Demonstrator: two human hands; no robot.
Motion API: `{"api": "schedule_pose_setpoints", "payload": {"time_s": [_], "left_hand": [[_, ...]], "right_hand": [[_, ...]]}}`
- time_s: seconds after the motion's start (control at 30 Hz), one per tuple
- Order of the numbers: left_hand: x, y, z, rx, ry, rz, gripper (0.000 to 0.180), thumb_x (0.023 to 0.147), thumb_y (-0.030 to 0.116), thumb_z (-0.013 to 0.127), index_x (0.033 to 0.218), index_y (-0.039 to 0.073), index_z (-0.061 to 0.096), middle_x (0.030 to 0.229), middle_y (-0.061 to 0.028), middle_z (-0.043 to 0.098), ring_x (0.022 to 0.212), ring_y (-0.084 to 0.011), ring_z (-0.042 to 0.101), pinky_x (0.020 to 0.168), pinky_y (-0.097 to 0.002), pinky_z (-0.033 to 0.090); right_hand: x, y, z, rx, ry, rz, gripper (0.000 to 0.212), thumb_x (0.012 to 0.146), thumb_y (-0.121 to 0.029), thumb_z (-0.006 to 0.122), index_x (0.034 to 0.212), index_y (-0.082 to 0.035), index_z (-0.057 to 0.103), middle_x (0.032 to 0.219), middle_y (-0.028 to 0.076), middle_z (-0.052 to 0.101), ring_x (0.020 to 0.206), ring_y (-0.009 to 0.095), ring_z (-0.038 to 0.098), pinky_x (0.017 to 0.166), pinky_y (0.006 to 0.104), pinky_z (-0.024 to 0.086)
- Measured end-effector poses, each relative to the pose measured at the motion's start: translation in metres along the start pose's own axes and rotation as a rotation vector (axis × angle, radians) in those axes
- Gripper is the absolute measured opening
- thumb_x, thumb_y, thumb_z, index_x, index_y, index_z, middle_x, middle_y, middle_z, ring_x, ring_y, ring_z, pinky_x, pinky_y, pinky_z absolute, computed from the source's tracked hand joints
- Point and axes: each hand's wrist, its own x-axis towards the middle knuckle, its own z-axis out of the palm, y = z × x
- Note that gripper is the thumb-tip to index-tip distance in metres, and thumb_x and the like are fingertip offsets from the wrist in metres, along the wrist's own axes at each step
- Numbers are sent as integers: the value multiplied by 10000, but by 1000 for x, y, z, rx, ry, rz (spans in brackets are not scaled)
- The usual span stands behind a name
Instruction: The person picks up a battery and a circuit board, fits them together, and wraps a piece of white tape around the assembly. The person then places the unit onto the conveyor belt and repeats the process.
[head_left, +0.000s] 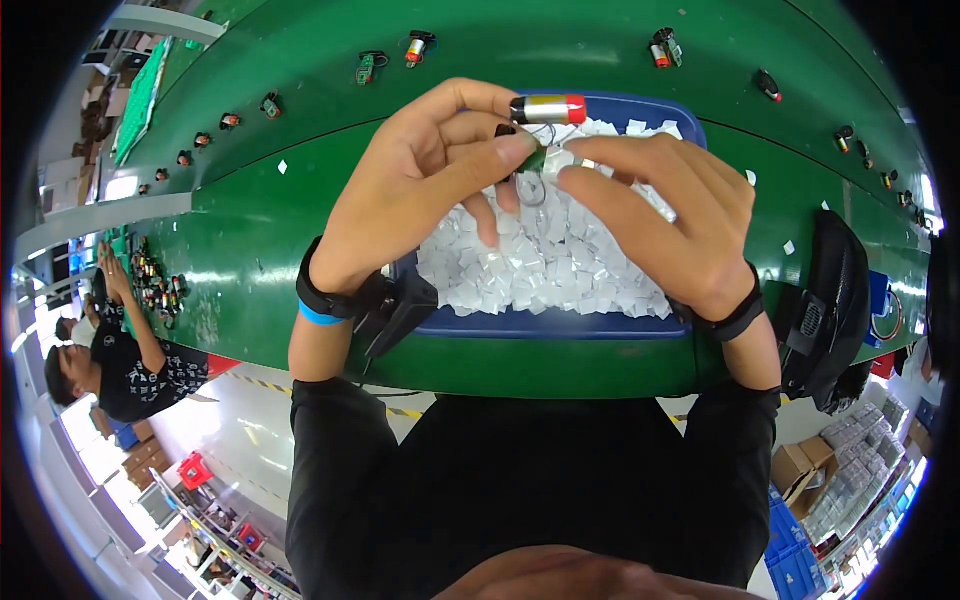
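My left hand (420, 180) is closed, its thumb and fingers pinching a small green circuit board (536, 160). A cylindrical battery cell (550, 109), with a silver and gold wrap, a red end and a black end, lies across the fingertips. Thin wires (540, 190) loop below the board. My right hand (670, 195) comes in from the other side, thumb and index finger nearly together beside the board. Whatever lies between those fingertips is too small to make out. Under both hands sits a blue tray (560, 325) heaped with small white paper-like pieces (540, 265).
Battery-and-board assemblies (415, 48) line the far side of the green table (330, 120). More are piled at the left (155, 285), near a co-worker (130, 365). A black bag-like object (835, 305) lies at the right edge. Black devices are strapped to my wrists.
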Motion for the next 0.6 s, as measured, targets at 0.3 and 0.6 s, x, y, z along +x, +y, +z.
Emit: {"api": "schedule_pose_setpoints", "payload": {"time_s": [0.3, 0.6], "left_hand": [[-6, -12, 7, 252, 147, 236, 299, 908, 53, 729, 1154, -38, 584, 958, -91, 649, 827, -129, 675, 583, -272, 608], [-2, -23, 14, 679, 264, 428, 237, 882, 52, 743, 1089, 2, 640, 890, -82, 687, 755, -144, 690, 576, -266, 586]], "right_hand": [[1, -5, 8, 577, -46, 711, 176, 871, -21, 738, 1040, -38, 693, 982, 74, 616, 770, 127, 651, 570, 244, 500], [0, 10, 3, 246, -65, 430, 268, 857, -20, 757, 1115, -10, 687, 1055, 95, 672, 861, 180, 664, 740, 284, 529]]}}
